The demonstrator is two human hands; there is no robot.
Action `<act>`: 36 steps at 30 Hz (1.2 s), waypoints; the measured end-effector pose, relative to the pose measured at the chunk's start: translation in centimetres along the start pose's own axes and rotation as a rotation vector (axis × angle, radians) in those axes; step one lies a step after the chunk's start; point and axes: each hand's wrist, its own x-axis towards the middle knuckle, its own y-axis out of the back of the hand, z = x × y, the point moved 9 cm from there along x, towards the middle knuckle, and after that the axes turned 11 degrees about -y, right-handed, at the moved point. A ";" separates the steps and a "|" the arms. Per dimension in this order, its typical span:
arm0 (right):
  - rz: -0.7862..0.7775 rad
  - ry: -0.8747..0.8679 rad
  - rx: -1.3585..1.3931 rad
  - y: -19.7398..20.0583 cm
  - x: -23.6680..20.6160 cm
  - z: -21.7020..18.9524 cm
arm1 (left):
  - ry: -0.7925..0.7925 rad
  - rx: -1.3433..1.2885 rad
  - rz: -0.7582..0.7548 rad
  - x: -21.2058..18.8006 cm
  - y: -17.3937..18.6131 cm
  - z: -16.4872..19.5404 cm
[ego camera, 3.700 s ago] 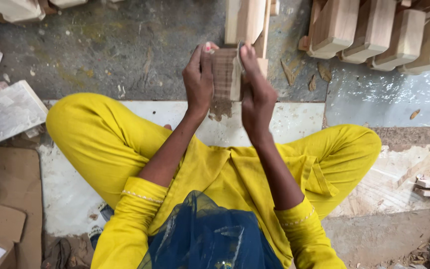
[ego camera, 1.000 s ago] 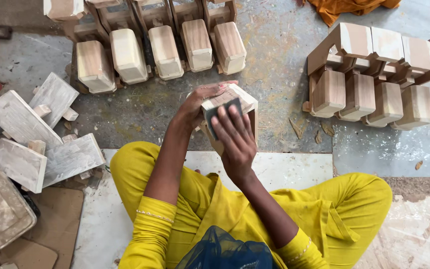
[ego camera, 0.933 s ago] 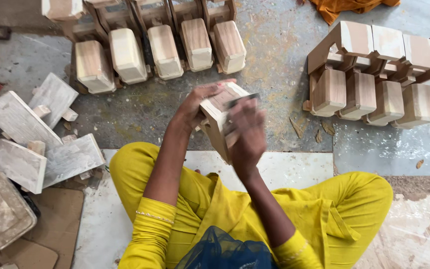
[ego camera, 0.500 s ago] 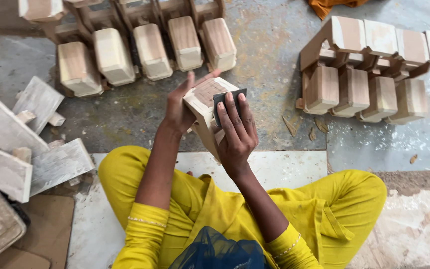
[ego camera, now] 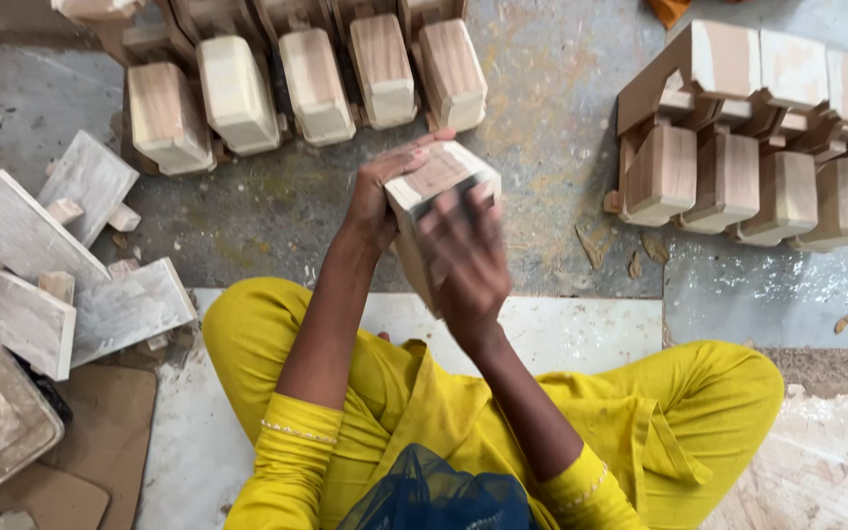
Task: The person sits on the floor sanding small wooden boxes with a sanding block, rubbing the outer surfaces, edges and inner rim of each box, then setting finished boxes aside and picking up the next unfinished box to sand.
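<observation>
Left hand (ego camera: 377,201) grips the wooden block (ego camera: 436,188) held above the lap; right hand (ego camera: 465,260) presses flat on its side, blurred. Risk: strong rubbing could twist the block loose onto the floor (ego camera: 542,147).

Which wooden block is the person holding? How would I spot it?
Find the yellow-clothed lap at the bottom, then follow both arms up. The wooden block sits between the left hand and right hand, lifted off the floor, unlike the rows lying beyond.
</observation>
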 end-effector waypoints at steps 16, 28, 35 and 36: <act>0.113 -0.069 -0.015 -0.1 -0.7 2.9 | 0.033 0.050 -0.020 1.4 -0.1 -1.9; 0.094 -0.105 0.020 0.5 0.1 2.7 | 0.079 -0.030 -0.032 1.2 0.1 -1.3; 0.095 -0.058 0.024 1.9 1.3 1.6 | 0.065 0.001 -0.063 0.7 -1.3 -1.4; 0.138 -0.091 0.038 2.5 1.2 2.2 | 0.058 0.011 -0.060 0.7 -1.5 -1.4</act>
